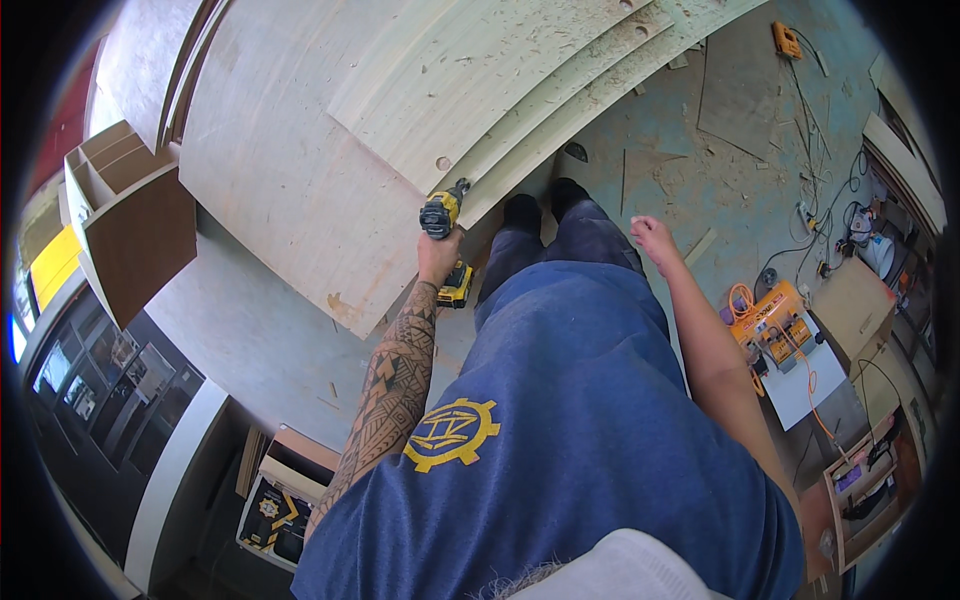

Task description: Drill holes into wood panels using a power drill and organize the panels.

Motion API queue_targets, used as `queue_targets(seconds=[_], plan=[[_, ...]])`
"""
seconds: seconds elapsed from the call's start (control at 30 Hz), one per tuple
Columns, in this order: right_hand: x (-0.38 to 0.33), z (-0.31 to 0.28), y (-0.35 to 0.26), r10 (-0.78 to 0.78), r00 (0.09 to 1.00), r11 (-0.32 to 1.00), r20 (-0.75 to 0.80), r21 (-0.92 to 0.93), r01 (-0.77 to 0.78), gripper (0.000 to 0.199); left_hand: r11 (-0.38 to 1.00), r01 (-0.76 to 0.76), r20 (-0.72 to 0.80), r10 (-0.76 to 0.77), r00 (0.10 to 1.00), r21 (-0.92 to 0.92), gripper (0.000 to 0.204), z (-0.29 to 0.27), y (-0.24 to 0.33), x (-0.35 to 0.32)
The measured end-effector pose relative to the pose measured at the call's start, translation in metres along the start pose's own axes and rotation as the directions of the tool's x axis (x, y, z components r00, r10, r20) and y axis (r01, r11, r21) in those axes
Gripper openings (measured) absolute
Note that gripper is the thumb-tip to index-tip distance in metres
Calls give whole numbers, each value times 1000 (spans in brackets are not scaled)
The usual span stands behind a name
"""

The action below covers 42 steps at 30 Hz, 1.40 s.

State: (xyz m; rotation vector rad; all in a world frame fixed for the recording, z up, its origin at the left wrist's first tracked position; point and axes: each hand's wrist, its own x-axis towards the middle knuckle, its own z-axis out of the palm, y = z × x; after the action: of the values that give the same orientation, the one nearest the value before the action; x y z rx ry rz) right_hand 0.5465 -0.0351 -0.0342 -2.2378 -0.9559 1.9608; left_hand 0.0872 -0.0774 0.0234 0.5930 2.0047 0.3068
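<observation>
My left hand (437,257) is wrapped round the grip of a yellow and black cordless drill (440,213). The drill's front end lies over the edge of the stacked wooden panels (400,110), close to a round hole (442,163) near a corner of the top panel. Whether its tip touches the wood I cannot tell. My right hand (655,243) is held out to the right above the floor, away from the panels. Its fingers are curled together, and anything between them is too small to make out. Wood shavings lie scattered over the panels.
At right, an orange air compressor (772,318) with a coiled hose stands by a cardboard box (853,300). Cables and an orange power tool (786,40) lie on the littered floor. A wooden cabinet (140,235) stands at left, and an open toolbox (272,515) at lower left.
</observation>
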Motion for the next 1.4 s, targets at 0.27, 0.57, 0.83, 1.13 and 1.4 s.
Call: queue_targets(seconds=[0.27, 0.57, 0.83, 1.13, 1.4], plan=[[4, 1, 0, 5, 1000, 1000, 0, 14, -5, 47, 1000, 23, 3, -23, 1000, -3, 29, -1, 8, -5], [2, 10, -19, -9, 1000, 1000, -3, -30, 9, 45, 997, 51, -8, -51, 999, 51, 32, 1, 5, 2], [-7, 155, -154, -580, 806, 775, 120, -222, 591, 57, 987, -14, 12, 12, 1000, 160, 35, 5, 0, 9], [-32, 309, -237, -750, 638, 602, 173, -220, 768, 29, 740, -537, 209, 497, 842, 405, 43, -5, -17, 25], [-25, 316, -227, -845, 531, 526, 57, -88, 846, 21, 849, -439, 187, 399, 898, 294, 48, 0, -20, 17]])
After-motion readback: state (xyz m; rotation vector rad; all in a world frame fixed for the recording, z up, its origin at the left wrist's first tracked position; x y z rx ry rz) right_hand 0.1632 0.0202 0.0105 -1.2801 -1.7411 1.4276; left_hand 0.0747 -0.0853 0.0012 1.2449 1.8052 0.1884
